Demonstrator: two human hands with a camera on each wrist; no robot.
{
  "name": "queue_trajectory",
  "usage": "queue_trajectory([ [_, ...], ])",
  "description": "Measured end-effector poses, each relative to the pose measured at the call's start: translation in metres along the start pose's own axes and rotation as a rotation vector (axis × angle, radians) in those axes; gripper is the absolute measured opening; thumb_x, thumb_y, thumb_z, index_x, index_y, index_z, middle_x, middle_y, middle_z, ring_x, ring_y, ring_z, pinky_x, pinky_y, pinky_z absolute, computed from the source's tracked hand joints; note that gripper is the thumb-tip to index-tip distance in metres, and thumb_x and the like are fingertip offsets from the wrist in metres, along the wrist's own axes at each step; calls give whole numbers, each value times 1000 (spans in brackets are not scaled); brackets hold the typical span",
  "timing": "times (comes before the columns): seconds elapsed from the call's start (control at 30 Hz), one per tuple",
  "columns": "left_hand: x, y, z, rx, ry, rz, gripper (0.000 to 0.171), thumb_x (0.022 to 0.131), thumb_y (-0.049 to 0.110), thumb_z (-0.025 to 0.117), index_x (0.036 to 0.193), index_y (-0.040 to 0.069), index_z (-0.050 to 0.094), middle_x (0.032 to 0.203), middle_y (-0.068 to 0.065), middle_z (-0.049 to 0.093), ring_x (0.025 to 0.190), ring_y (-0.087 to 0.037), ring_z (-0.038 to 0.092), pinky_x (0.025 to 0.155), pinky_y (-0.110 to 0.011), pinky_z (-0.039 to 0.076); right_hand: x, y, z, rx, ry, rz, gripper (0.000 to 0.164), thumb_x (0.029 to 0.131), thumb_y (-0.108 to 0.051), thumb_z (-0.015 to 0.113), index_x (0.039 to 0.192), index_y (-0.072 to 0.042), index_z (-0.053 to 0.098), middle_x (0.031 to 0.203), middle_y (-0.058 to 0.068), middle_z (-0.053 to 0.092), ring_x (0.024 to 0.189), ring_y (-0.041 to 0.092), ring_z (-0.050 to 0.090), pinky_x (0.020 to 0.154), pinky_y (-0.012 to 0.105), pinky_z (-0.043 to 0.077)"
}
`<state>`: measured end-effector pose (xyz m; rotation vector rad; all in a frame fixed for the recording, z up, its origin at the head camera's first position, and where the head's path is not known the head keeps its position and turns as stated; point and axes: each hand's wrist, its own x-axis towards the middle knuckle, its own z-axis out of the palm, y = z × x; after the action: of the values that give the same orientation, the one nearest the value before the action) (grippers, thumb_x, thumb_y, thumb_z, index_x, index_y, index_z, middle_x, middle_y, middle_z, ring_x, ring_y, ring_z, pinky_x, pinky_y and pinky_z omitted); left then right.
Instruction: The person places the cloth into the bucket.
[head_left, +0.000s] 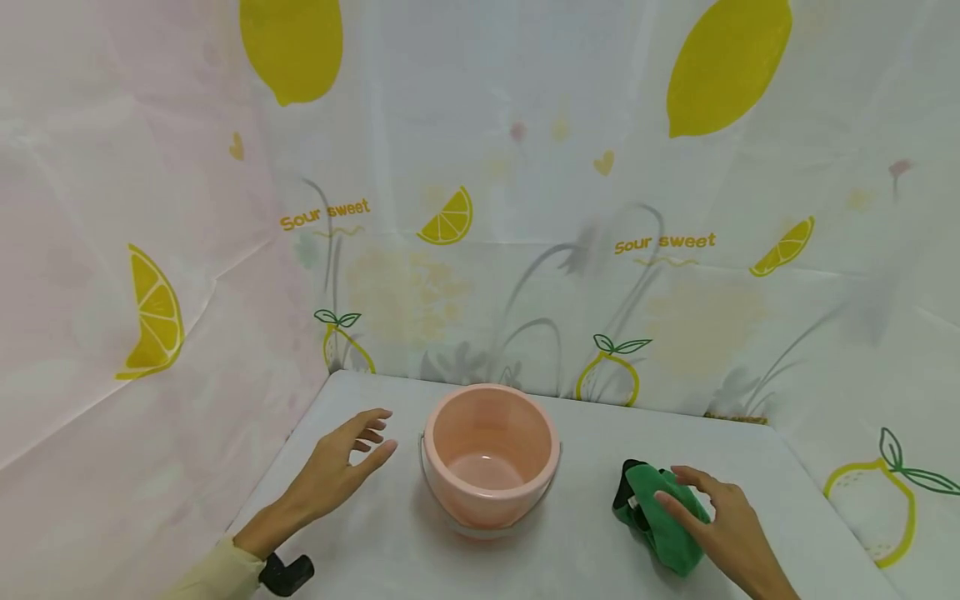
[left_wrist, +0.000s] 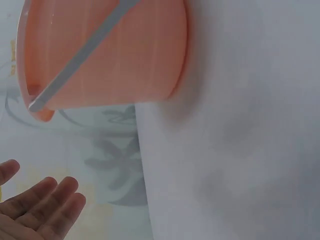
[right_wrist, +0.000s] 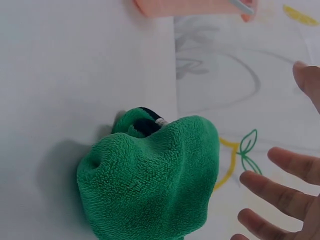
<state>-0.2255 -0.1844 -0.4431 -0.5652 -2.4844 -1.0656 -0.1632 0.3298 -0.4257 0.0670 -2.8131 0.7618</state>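
A pink bucket (head_left: 491, 504) with a grey handle stands upright in the middle of the white table, its inside bare. My left hand (head_left: 333, 471) hovers to the left of it, fingers relaxed and apart from the rim. On the right, a crumpled green cloth (head_left: 667, 529) with a black edge lies on the table. Over its right side is my right hand (head_left: 723, 525), thumb and fingers spread with nothing between them. The right wrist view shows the fuzzy green cloth (right_wrist: 150, 185) with the fingers (right_wrist: 280, 195) apart from it.
The white table (head_left: 585, 533) is enclosed by hanging sheets printed with lemons (head_left: 727, 67). A black device (head_left: 287, 575) sits at my left wrist, below a pale sleeve (head_left: 217, 575). A small brown strip (head_left: 738, 418) shows at the table's back right edge.
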Motion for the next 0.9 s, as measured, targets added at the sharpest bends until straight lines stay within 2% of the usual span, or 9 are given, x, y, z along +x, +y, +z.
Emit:
queue_trajectory([
  [0.23, 4, 9, 10, -71, -50, 10, 47, 92, 40, 61, 136, 34, 44, 118, 9, 57, 100, -9, 59, 81, -29, 52, 0, 3, 4, 0, 14, 4, 59, 87, -54, 62, 130, -15, 55, 129, 16, 56, 116, 43, 39, 86, 61, 37],
  [0.47, 8, 14, 17, -140, -94, -6, 47, 92, 42, 60, 135, 37, 43, 118, 7, 57, 95, -7, 60, 80, -32, 52, 3, 12, 10, -28, 56, -76, 59, 83, -51, 68, 125, -12, 57, 124, 17, 57, 116, 39, 45, 91, 57, 29],
  [0.67, 11, 16, 24, -159, -136, 19, 48, 94, 40, 59, 138, 36, 40, 120, 2, 58, 93, -8, 61, 80, -30, 52, 4, 20, 17, -37, 29, -72, 66, 81, -51, 70, 128, -8, 55, 128, 21, 52, 118, 41, 43, 90, 57, 27],
  [0.9, 15, 20, 29, -163, -148, 17, 50, 94, 41, 59, 139, 38, 38, 117, 10, 57, 94, -3, 59, 81, -29, 52, 6, 30, 23, -30, -47, -18, 77, 82, -53, 69, 137, -5, 44, 135, 28, 44, 121, 47, 38, 92, 62, 25],
])
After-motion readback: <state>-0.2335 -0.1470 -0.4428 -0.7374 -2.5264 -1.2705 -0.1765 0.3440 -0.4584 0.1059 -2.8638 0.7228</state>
